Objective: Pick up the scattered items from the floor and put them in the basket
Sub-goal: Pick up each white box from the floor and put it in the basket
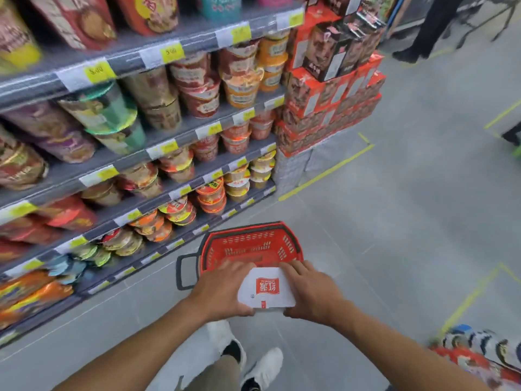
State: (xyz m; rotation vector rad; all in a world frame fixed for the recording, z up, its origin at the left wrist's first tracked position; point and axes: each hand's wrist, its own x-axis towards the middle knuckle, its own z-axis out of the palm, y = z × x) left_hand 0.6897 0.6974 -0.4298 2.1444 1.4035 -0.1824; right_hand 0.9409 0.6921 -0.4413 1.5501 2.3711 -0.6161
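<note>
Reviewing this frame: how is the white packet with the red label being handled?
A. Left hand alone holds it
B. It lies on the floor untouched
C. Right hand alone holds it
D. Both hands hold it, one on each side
D: the left hand and the right hand each grip one side of the white packet, which is held up at the near edge of the red basket.

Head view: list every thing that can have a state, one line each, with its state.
red basket: upright on the floor, black handle down at its left.
white package: held off the floor between both hands, over the red basket's near rim.
left hand: grips the white package's left side.
right hand: grips its right side.
orange boxes: stacked in a tall pile.
</note>
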